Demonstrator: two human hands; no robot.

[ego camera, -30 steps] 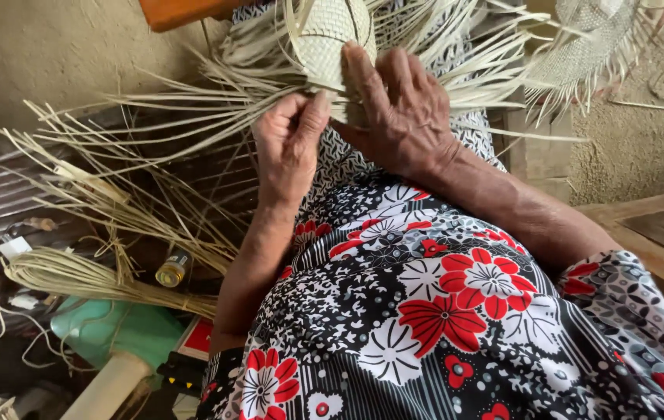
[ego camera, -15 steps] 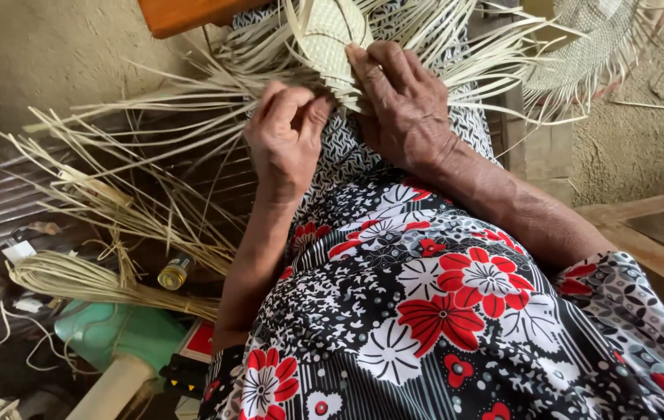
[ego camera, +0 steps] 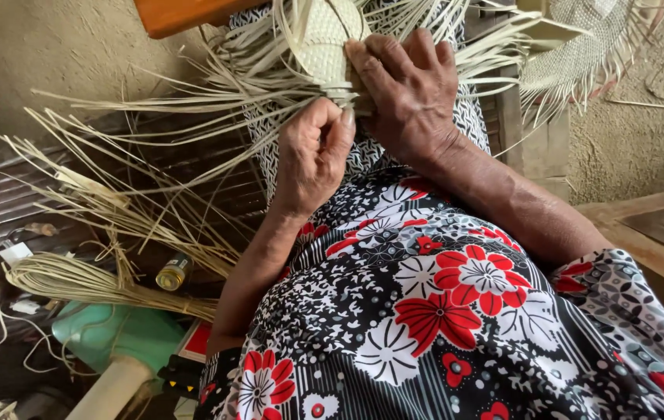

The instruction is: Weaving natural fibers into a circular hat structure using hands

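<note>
Woven straw piece at top centre, over the lap, dead ahead of both hands. Right hand laid flat over its right edge, fingers spread and pressing, thumb along the woven rim; nearer of the 2, already in contact. Left hand just below the weave, curled, fingertips pinching what looks like 1 loose strand at the lower edge. Loose strands fanning out mostly leftward and down, long axes radiating from the woven core. Bundle of spare straw lower left on the floor, well apart, beside a small bottle. Second woven piece top right, untouched.
</note>
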